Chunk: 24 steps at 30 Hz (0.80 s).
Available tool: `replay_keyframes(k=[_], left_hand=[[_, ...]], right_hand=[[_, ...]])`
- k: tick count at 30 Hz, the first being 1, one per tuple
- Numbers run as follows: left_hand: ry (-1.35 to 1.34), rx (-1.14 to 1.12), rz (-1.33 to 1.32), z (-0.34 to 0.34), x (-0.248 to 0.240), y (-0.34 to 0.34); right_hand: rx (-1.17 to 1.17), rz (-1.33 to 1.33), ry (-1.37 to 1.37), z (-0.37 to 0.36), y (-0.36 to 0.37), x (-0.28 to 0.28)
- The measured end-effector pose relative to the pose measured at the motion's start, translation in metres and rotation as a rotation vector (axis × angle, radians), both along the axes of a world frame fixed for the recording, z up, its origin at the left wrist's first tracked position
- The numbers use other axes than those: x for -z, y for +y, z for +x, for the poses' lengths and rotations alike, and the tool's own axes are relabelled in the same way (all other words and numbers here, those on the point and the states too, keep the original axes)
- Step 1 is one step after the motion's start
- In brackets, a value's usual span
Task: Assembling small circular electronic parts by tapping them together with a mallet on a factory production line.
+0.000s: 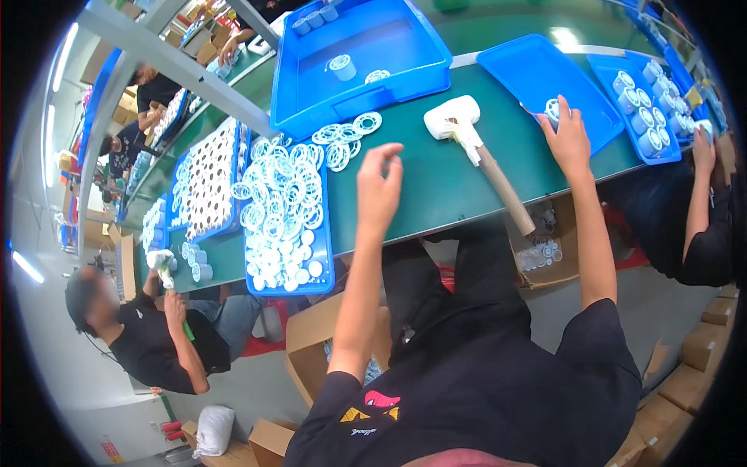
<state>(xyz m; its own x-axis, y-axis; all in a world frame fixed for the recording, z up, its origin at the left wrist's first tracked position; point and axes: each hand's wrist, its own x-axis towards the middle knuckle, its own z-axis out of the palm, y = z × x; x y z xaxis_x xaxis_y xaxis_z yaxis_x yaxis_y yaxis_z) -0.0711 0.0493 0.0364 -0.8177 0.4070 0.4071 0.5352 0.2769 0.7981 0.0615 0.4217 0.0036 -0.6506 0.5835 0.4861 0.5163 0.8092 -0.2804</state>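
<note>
Over the near edge of a flat blue tray [517, 66], my right hand [568, 140] grips a small white round part [552, 110], its fingers closed round the sides. My left hand [379, 187] hovers above the green table, loosely bent with thumb and fingers apart, and nothing shows in it. Between my hands lies a mallet [504, 187] with a wooden handle and a white-wrapped head. Several white slotted rings [339, 140] lie loose on the table to the left of my left hand.
At left, a blue tray [330, 265] is heaped with white rings and caps. A large blue bin [358, 47] holds a few white parts. Another tray [661, 158] of white cylinders stands at right, near a co-worker's hand [703, 152]. Another person [156, 335] holds a mallet at left.
</note>
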Motion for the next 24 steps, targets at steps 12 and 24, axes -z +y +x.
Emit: replay_keyframes(k=[12, 24], left_hand=[[0.556, -0.134, -0.594, -0.264, -0.026, 0.047], [0.181, 0.062, -0.777, -0.325, -0.028, 0.071]], right_hand=[[0.057, 0.121, 0.058, 0.002, -0.013, 0.005], [0.047, 0.066, 0.052, 0.003, -0.016, -0.006]])
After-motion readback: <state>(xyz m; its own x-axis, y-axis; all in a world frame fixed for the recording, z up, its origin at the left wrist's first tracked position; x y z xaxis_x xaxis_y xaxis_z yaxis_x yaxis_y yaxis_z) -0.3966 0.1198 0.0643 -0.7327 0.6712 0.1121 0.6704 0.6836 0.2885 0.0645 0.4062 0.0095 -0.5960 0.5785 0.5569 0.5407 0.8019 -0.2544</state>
